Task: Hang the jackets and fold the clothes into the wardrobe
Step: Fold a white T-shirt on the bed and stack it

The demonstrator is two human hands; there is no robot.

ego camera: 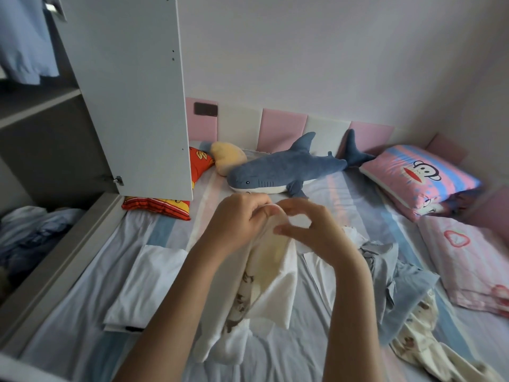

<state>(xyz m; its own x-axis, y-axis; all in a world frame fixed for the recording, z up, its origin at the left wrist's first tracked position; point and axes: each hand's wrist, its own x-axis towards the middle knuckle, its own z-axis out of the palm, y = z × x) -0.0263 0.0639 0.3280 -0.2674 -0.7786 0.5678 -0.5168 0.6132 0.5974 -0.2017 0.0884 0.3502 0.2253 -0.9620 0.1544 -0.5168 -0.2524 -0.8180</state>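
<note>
My left hand [237,224] and my right hand [311,230] are raised together over the bed, both pinching the top edge of a white garment [275,296] with a small animal print inside. The garment hangs down from my fingers onto the striped sheet [82,312]. A folded white garment [146,285] lies flat to the left of my arms. To the right lie a crumpled light-blue garment [399,279] and a cream printed garment [421,337]. The open wardrobe [52,144] stands at the left, with a blue garment [24,42] hanging inside.
The wardrobe door [132,92] swings out over the bed's left side. A plush shark [286,169], a yellow cushion [228,158] and a red-orange pillow [159,205] lie by the padded headboard. Pink pillows [418,177] fill the right side. Heaped clothes [30,235] sit low in the wardrobe.
</note>
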